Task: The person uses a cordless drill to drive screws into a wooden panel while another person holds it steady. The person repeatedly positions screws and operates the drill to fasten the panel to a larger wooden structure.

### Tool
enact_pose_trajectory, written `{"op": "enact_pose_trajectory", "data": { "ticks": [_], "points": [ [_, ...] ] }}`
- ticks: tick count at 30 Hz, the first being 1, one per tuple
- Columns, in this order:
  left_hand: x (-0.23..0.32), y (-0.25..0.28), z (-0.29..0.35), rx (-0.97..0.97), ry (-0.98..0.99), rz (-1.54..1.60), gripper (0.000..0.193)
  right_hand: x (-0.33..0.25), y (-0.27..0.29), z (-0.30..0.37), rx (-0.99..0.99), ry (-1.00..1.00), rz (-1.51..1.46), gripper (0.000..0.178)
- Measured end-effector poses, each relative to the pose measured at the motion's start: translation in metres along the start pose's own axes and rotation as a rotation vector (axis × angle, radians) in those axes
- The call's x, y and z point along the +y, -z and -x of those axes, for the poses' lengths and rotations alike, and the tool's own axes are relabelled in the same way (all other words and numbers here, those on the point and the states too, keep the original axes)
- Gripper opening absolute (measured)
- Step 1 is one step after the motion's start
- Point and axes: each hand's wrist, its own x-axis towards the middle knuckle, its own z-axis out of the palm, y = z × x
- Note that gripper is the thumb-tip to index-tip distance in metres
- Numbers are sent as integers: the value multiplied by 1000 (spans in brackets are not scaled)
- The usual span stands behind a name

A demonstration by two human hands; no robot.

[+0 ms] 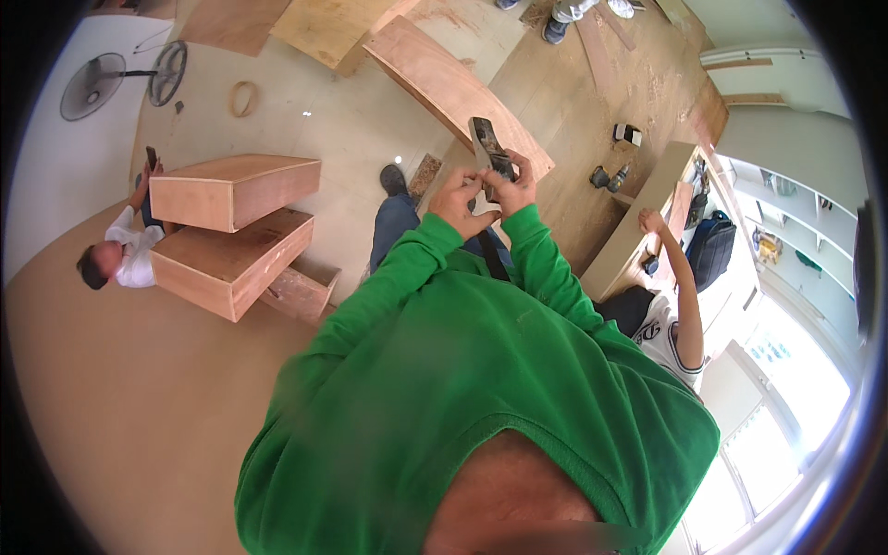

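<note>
In front of my belly I hold a dark metal hand plane [490, 143], tilted with its far end pointing away from me. My right hand [514, 185] wraps round its right side. The fingers of my left hand [453, 200] are curled at its near end, close to my right thumb; what exactly they pinch there is partly hidden. Just beyond the plane lies a long wooden box [458, 81] with a reddish-brown panel, running from far left to near right.
Stacked wooden drawers [236, 190] stand at left, with a person [129, 242] behind them holding a phone. Another person [668, 324] works at a bench at right. Cordless drills [608, 178], plywood sheets [328, 28], a tape roll [243, 98] and shavings lie on the floor. A fan [94, 87] stands far left.
</note>
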Motion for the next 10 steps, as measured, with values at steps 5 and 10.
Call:
{"op": "enact_pose_trajectory", "data": {
  "ticks": [5, 10],
  "points": [
    [-68, -7, -11, -263, 414, 108, 54, 18, 42, -42, -32, 55, 215, 77],
    [-216, -7, -7, -163, 703, 109, 46, 38, 49, -88, -137, -126, 563, 84]
  ]
}}
